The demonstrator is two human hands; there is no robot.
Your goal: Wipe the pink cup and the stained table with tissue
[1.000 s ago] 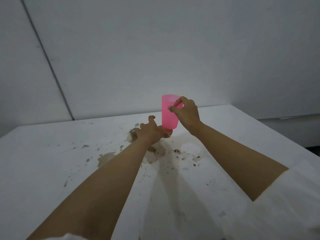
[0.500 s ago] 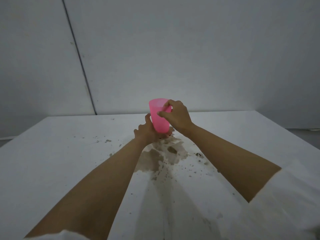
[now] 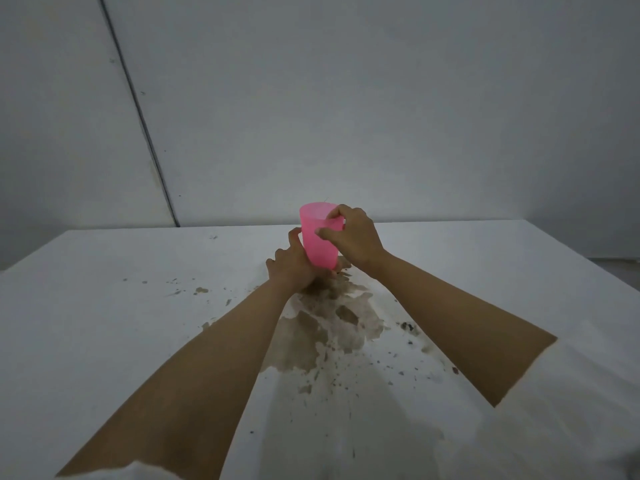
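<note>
A translucent pink cup is held upright just above the white table, near its middle. My left hand cups the base and lower left side. My right hand pinches the rim, with the thumb on the outer wall and fingers curled over the edge. A brown wet stain spreads on the table right below and in front of the cup, with dark specks scattered around it. No tissue shows in the view.
A plain grey wall rises behind the table's far edge, with a dark vertical seam at the left. Small brown splashes dot the table left of the main stain. White sleeves cover both upper arms.
The view has swung, so the cup and hands sit nearer the centre of the frame. My left hand has slid up around the cup's lower side. My right hand stays pinched on the rim.
</note>
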